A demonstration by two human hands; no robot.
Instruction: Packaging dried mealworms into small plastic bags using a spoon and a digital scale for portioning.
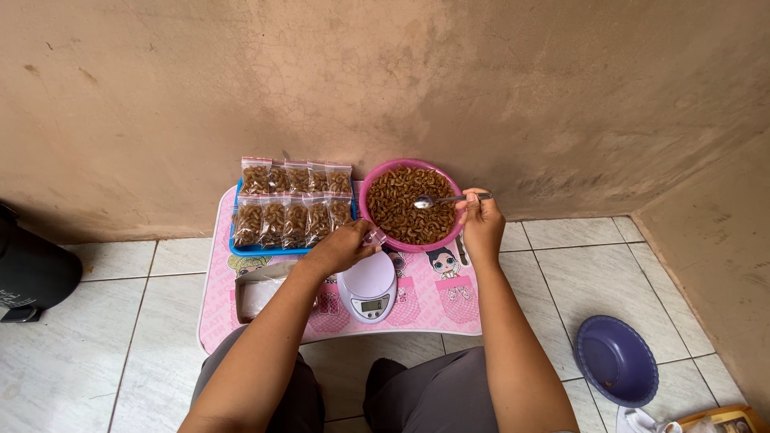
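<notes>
**Spoon over the snack bowl, small bag held at its rim**

Head view: a person sits on a tiled floor before a low pink table (417, 309) set against a brown wall. The right hand (481, 220) is closed around the handle of a metal spoon (437, 200), whose bowl hovers over the brown curled snacks in a pink bowl (367, 196) at the table's far right corner. The left hand (343, 247) pinches a small clear plastic bag (374, 237) just at the near left rim of that bowl; fingers are closed on the bag, which looks empty or nearly so, though it is too small to be sure.

A white kitchen scale (369, 285) stands near the table's front edge, just below the left hand. At the far left corner a blue tray (234, 247) carries two rows of filled snack bags (293, 204). A white packet-like thing (261, 293) lies at the near left edge, partly behind the left forearm.

On the floor to the right, well apart from the table, lies a purple bowl (616, 359). A dark bin (32, 269) stands at the left by the wall.
</notes>
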